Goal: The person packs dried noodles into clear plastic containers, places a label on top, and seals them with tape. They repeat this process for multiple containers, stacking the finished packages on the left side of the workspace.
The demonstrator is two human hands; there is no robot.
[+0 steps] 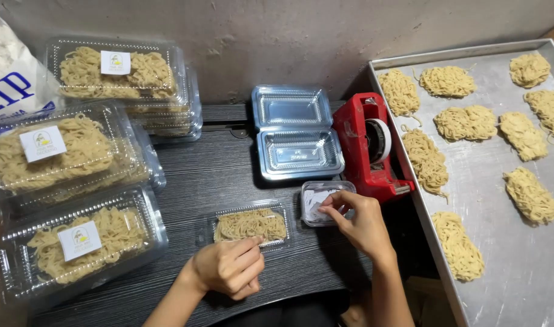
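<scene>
Dark wood-grain worktop against a stained plaster wall; entries run left to right, placed relative to the red tape dispenser.

1. Far left of the dispenser: stacked clear packs of noodles, each closed and carrying a white label; a white bag sits at the corner behind them.
2. Left hand: loosely curled, fingertips pressing the near edge of the small noodle pack; it steadies rather than grips.
3. Small noodle pack: left of and nearer than the dispenser, flat on the worktop, lid shut, no label visible. Long axis runs left-right, parallel to the worktop's near edge; neither end is distinguishable as a front.
4. Empty open clamshell: just left of the dispenser, hinged open toward the wall.
5. Small clear tub of white slips: just in front of the dispenser. Right hand: thumb and forefinger pinched at the tub's rim, apparently on a slip; whether one is held cannot be told.
6. Metal tray: right of the dispenser, bearing loose noodle nests.

Risks, as judged: the light tub may tip or slide under the pinch, spilling slips; several slips may lift together; the lightly held pack could skate on the smooth worktop.
</scene>
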